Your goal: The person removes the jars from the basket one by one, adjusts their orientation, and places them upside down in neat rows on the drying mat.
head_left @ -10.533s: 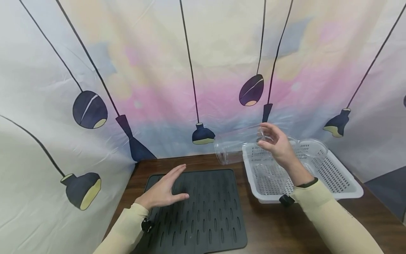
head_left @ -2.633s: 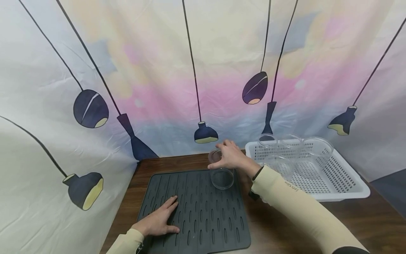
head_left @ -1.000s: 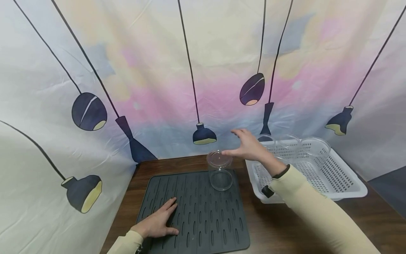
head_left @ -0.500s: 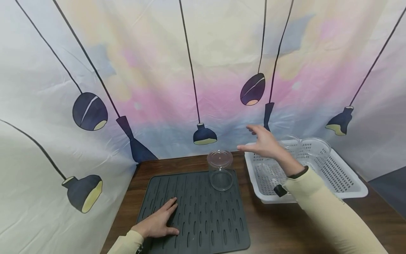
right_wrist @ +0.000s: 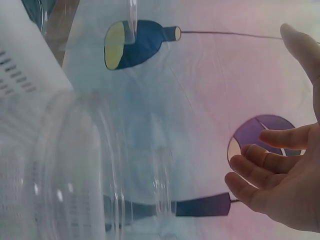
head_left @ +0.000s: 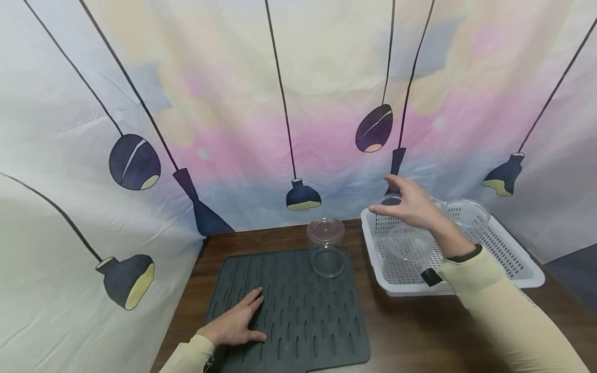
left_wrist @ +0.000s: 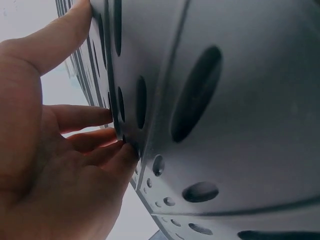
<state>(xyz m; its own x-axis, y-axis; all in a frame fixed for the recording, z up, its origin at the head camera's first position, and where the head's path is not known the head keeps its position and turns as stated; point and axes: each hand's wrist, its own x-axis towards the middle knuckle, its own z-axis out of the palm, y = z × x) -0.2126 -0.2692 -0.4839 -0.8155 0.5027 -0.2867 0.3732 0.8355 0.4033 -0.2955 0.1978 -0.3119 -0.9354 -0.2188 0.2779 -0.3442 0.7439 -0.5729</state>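
One clear plastic jar point(head_left: 326, 248) stands upright at the far right corner of the dark grey ridged mat point(head_left: 298, 311). My left hand point(head_left: 233, 324) rests on the mat's left part with fingers extended; the left wrist view shows its fingertips against the slotted surface point(left_wrist: 195, 95). Over the back left of the white basket point(head_left: 513, 282) my right hand point(head_left: 412, 204) hovers, thumb and fingers spread, holding nothing. Several clear jars stand in the basket, among them a front one point(head_left: 410, 254) and a right one point(head_left: 468, 215). In the right wrist view a jar point(right_wrist: 80, 165) is left of the hand.
The brown wooden table point(head_left: 401, 331) carries the mat at left and the basket at right. A fabric backdrop point(head_left: 224, 103) printed with hanging lamps rises behind the table's rear edge. My right forearm passes over the basket's front rim.
My right hand carried a jar from the basket area, stood it on the mat, let go and moved right, back over the basket. My left hand came down onto the mat.
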